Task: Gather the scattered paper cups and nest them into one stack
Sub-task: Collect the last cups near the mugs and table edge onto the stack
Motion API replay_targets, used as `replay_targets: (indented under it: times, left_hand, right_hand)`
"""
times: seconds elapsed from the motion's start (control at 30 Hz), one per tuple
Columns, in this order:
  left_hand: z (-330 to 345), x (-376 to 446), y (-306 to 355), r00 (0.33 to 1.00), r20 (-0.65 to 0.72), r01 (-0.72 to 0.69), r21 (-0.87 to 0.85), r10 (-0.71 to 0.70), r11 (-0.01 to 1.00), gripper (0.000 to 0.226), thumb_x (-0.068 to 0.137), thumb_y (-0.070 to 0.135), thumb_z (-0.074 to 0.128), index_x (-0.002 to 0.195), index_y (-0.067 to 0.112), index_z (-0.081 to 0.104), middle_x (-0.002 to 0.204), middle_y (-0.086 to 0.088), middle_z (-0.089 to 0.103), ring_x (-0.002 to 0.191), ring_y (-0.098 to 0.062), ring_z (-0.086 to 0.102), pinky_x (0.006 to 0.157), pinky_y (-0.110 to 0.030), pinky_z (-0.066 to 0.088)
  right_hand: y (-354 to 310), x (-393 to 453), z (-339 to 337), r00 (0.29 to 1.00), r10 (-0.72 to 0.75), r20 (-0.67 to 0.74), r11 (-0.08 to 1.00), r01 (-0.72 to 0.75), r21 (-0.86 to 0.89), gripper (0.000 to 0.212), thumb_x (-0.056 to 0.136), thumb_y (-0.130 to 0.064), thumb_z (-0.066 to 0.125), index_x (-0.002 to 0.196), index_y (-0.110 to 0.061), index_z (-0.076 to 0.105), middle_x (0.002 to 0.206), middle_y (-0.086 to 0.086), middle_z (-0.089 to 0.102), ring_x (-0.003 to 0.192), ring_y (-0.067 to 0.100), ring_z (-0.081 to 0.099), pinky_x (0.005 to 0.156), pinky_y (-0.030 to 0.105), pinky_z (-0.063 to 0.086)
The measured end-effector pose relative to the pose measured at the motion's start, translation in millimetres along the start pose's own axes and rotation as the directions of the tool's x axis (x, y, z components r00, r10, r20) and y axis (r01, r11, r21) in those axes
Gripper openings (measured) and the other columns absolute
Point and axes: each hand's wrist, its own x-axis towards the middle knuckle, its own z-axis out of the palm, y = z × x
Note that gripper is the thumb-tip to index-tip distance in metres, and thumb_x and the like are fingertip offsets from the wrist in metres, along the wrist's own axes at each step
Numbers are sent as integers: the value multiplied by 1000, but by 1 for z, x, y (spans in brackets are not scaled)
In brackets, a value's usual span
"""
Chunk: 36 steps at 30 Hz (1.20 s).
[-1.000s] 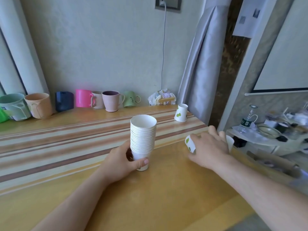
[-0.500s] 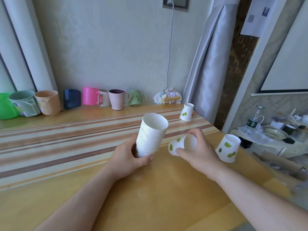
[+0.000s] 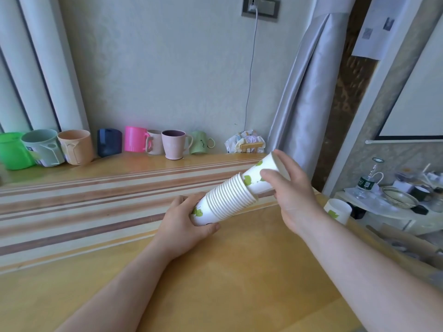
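My left hand [image 3: 184,224] grips the base of a stack of white paper cups [image 3: 227,202] with green leaf prints, tilted almost flat and pointing up to the right above the table. My right hand [image 3: 291,195] holds a single paper cup [image 3: 260,174] whose bottom sits partly inside the mouth of the stack. Another loose paper cup [image 3: 336,210] stands upright near the table's right edge, partly hidden behind my right wrist.
A wooden table [image 3: 215,271] with a striped band lies under my hands. A row of coloured mugs [image 3: 172,143] lines the back wall, with a crumpled wrapper [image 3: 244,142] beside a grey curtain [image 3: 304,97]. A cluttered low shelf [image 3: 395,197] stands off the right edge.
The stack has been lifted and tipped over to the right. My right hand took a loose cup from the table's right edge and brought it into the stack's mouth.
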Motion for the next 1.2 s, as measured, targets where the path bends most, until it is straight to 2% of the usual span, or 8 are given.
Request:
replay_targets:
  times: [0.1,0.3,0.43,0.57,0.67,0.73,1.07,1.2]
  left_hand:
    - [0,1,-2,1000,-2,-1,-12,1,1000,77,74,44,94,142,52,59,115,16,54,111,-8,56,95,-25,41]
    - [-1,2,-4,1000,-15,17,-26,-17,1000,76,73,49,94,142,51,61,114,15,59,108,2,56,90,-24,42]
    - [-3,2,-4,999,0,32,-58,-32,998,74,73,53,94,141,47,63,118,17,65,109,0,59,89,-25,45]
    - [-1,3,-7,997,37,75,-123,-71,990,69,73,56,94,135,45,66,118,16,71,109,-4,66,90,-30,53]
    - [-1,2,-8,996,46,83,-135,-77,987,65,74,52,95,132,43,67,115,18,73,107,-5,68,88,-30,56]
    - [-2,2,-7,996,53,81,-142,-74,986,65,74,52,95,132,43,68,116,17,74,108,-5,68,89,-30,55]
    - [-2,0,-5,996,64,78,-156,-68,985,65,74,50,96,133,41,67,116,16,74,111,-12,69,94,-35,57]
    - [-2,1,-6,995,62,90,-163,-81,983,73,62,68,88,127,43,68,113,14,75,108,-14,70,94,-38,58]
  right_hand:
    - [5,-3,3,999,39,6,998,-39,-54,76,89,-23,82,155,-47,52,149,-24,48,139,6,47,109,34,40]
    - [12,0,-9,987,43,154,992,-24,-125,109,71,-47,91,163,-52,33,137,-17,68,134,16,64,108,40,46]
    - [5,3,-43,986,-128,103,932,155,-327,87,88,-36,88,159,-47,39,131,-4,68,115,12,68,98,32,51]
    - [1,21,-107,955,-280,-99,586,88,-805,59,92,-31,78,147,-39,59,139,1,64,130,32,52,105,41,43]
    - [19,18,-144,987,64,-145,337,-159,-928,71,86,-46,74,151,-56,48,158,0,48,143,40,40,111,49,43]
    - [35,9,-154,966,227,-126,403,-211,-890,78,87,-41,76,154,-59,40,160,3,41,140,35,47,100,40,46]
    - [74,2,-111,990,23,-141,729,-113,-676,41,85,-31,86,103,-25,49,109,4,65,86,27,64,67,40,48]
    - [77,-1,-102,993,103,-62,603,-112,-790,70,84,-39,86,143,-38,48,127,-7,62,119,26,58,91,41,53]
